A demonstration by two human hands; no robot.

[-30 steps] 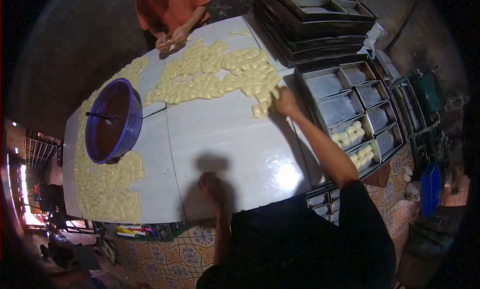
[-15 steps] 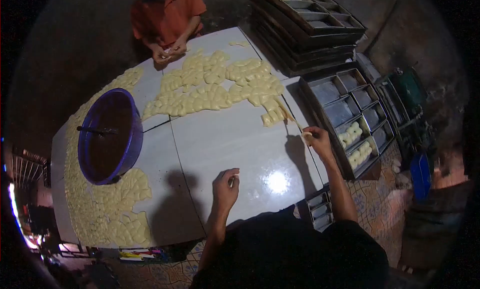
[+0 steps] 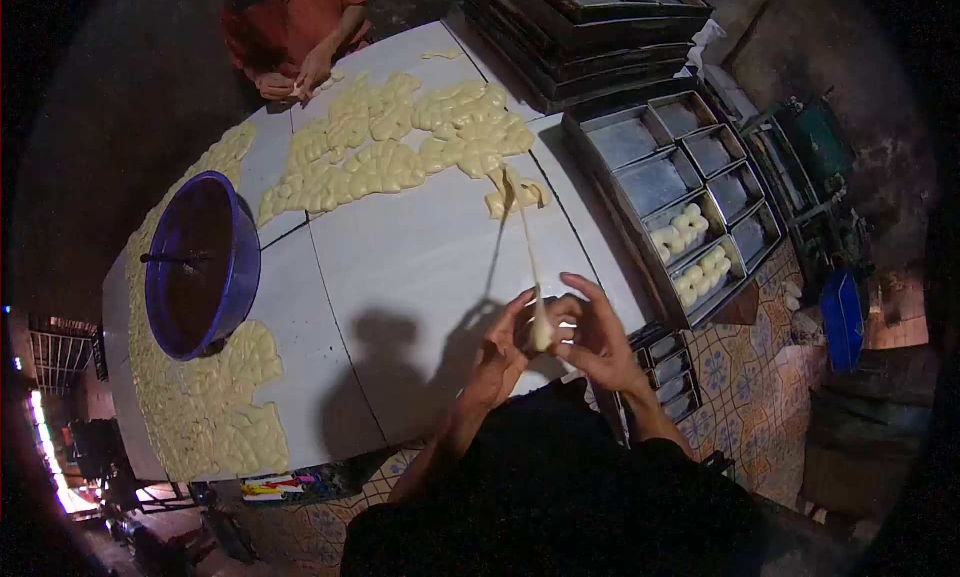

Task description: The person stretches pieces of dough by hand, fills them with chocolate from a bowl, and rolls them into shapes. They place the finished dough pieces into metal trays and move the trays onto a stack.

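Note:
A long thin strand of pale dough [image 3: 530, 247] stretches from the sheet of dough pieces [image 3: 470, 127] on the table to my hands near the table's front edge. Its thicker end hangs between my two hands. My left hand [image 3: 498, 355] grips this end from the left with bent fingers. From the right, my right hand [image 3: 603, 349] pinches it, thumb low and forefinger raised. The exact finger contact is partly hidden.
A purple basin [image 3: 252, 277] of brown liquid stands left, amid more dough. At right, a divided metal baking tray [image 3: 640, 182] holds dough balls [image 3: 690, 229] in two compartments. Stacked trays [image 3: 590, 37] rise behind. Across the table, a co-worker's hands [image 3: 295, 82] handle dough.
My right hand has come back toward my body, drawing the dough into a long strand. My left hand has moved right to meet it at the dough. The view has shifted slightly.

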